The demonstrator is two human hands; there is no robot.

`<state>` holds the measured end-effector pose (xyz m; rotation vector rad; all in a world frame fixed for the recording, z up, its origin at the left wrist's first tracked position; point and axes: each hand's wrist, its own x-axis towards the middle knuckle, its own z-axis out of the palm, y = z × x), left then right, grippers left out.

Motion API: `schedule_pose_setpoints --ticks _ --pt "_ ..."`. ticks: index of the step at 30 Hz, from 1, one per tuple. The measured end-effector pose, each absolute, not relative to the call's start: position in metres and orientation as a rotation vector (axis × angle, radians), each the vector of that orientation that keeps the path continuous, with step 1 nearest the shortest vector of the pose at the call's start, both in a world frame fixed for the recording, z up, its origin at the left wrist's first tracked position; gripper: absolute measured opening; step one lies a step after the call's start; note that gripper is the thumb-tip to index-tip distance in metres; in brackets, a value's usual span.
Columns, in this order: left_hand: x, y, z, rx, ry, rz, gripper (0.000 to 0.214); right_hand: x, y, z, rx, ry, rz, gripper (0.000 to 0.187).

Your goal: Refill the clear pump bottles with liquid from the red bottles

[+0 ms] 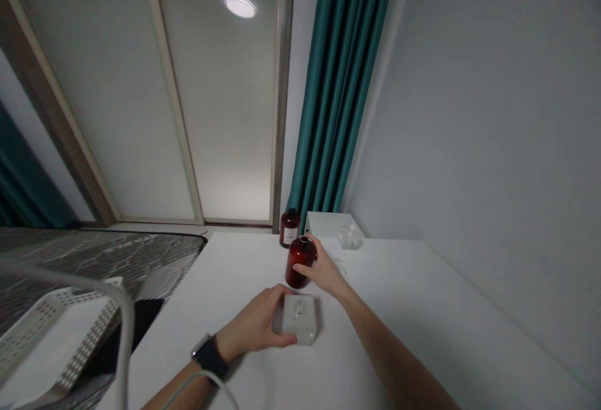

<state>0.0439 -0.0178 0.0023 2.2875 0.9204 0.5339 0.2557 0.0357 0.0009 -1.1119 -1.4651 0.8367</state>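
Note:
My right hand (319, 266) is wrapped round an amber bottle (297, 275) with an uncapped neck, tilted slightly over the white table (375, 322). Nearer to me, my left hand (260, 319) has its thumb and fingers along the left side of a square, translucent container (300, 321). A small round neck or knob shows on its top, but I cannot tell which. The container rests on the tabletop, just in front of the amber bottle. A dark-banded watch (210, 355) is on my left wrist.
A second amber bottle (290, 228) with a white label stands at the table's far edge. Beside it are a white box (323, 222) and a clear glass-like item (350, 236). A white basket (61, 341) is at left, behind a curved white tube (126, 335).

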Motion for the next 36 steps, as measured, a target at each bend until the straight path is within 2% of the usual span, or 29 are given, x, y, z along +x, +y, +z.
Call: schedule_pose_setpoints --ticks 5,9,16,19,22,29,36 --pt "0.045 -0.021 0.008 2.259 0.960 0.519 0.060 0.254 0.043 -0.013 -1.133 -1.503 0.826 0.085" --pt "0.045 -0.022 0.005 2.272 0.977 0.524 0.060 0.268 0.043 -0.020 -1.193 -1.529 0.694 0.091" --pt "0.045 -0.021 0.003 2.316 0.969 0.511 0.056 0.331 0.015 -0.020 -1.317 -1.547 0.309 0.040" --pt "0.045 -0.021 0.002 2.309 0.978 0.520 0.055 0.345 0.003 -0.025 -1.371 -1.644 0.199 0.027" --pt "0.045 -0.020 0.000 2.322 0.964 0.528 0.056 0.347 0.002 -0.032 -1.431 -1.748 0.129 0.028" --pt "0.046 -0.018 -0.001 2.334 0.961 0.501 0.057 0.342 0.016 -0.040 -1.524 -1.908 0.105 0.042" --pt "0.044 -0.016 -0.003 2.334 0.940 0.496 0.057 0.344 0.016 -0.039 -1.479 -1.810 0.242 0.028"
